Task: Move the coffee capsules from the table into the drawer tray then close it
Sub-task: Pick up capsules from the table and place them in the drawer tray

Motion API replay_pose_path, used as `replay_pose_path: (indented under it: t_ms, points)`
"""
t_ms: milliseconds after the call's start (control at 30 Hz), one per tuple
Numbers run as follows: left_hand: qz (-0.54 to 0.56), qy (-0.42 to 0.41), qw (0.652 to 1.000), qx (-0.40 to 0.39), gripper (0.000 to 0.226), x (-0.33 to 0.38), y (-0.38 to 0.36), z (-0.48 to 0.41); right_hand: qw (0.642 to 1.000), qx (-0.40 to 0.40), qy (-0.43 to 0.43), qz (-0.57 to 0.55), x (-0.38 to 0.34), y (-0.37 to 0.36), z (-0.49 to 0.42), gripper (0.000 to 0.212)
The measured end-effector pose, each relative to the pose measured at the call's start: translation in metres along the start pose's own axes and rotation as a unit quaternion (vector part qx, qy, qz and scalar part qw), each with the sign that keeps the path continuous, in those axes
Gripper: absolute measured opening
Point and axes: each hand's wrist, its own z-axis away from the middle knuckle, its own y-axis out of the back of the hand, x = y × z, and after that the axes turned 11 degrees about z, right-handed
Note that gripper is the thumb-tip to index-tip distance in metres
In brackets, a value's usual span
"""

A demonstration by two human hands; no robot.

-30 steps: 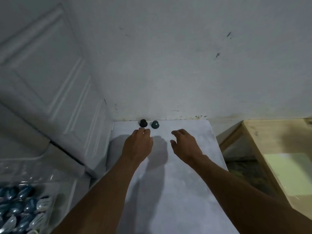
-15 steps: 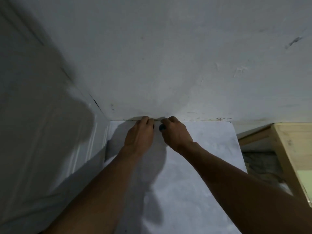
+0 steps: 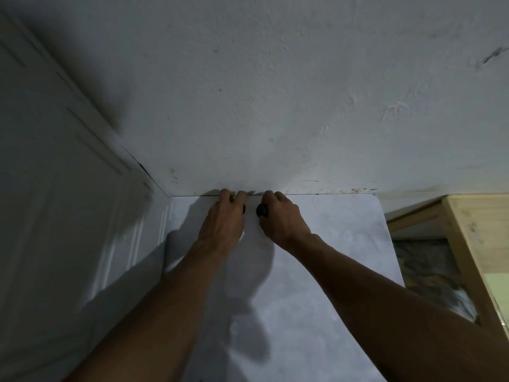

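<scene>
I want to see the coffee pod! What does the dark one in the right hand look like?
Only part of the dark capsule shows: a small, rounded, near-black shape with a slight shine. The right hand pinches it, fingers curled over it, above the pale table by the wall. Its exact colour and the rest of its shape are hidden.
</scene>
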Motion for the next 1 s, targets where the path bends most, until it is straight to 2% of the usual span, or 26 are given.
replay_pose_path:
  t_ms: [67,167,333,533,633,767,867,933,1000]
  points:
    - [0.015,0.011,1.000,-0.003,0.042,0.006,0.004,0.009,1.000,-0.006,-0.006,-0.009,0.003,0.004,0.009,0.015]
    - [0.026,0.028,0.999,0.009,0.030,0.017,0.009,0.025,1.000,0.002,-0.002,-0.012,0.007,0.012,0.027,0.039]
    - [0.027,0.024,0.999,0.029,0.016,0.046,0.021,0.055,0.999,0.036,-0.012,-0.017,0.014,0.029,0.064,0.017]
    - [0.003,-0.010,0.995,0.099,0.020,0.084,0.040,0.099,0.994,0.110,-0.022,-0.012,0.018,0.062,0.117,0.019]
    - [-0.023,-0.014,0.990,0.139,0.023,0.102,0.047,0.128,0.988,0.156,0.005,0.009,0.023,0.076,0.147,0.015]
    - [0.029,0.012,0.984,0.173,0.037,0.128,0.049,0.175,0.980,0.193,0.036,0.000,0.029,0.082,0.192,0.013]
    - [0.034,0.025,0.981,0.190,0.048,0.141,0.041,0.218,0.980,0.192,0.059,-0.012,0.032,0.080,0.233,0.027]
    - [0.027,0.031,0.980,0.193,0.047,0.145,0.034,0.247,0.979,0.188,0.073,-0.010,0.032,0.078,0.261,0.040]
    - [0.029,0.038,0.979,0.198,0.047,0.148,0.027,0.278,0.979,0.186,0.088,-0.005,0.031,0.073,0.288,0.045]
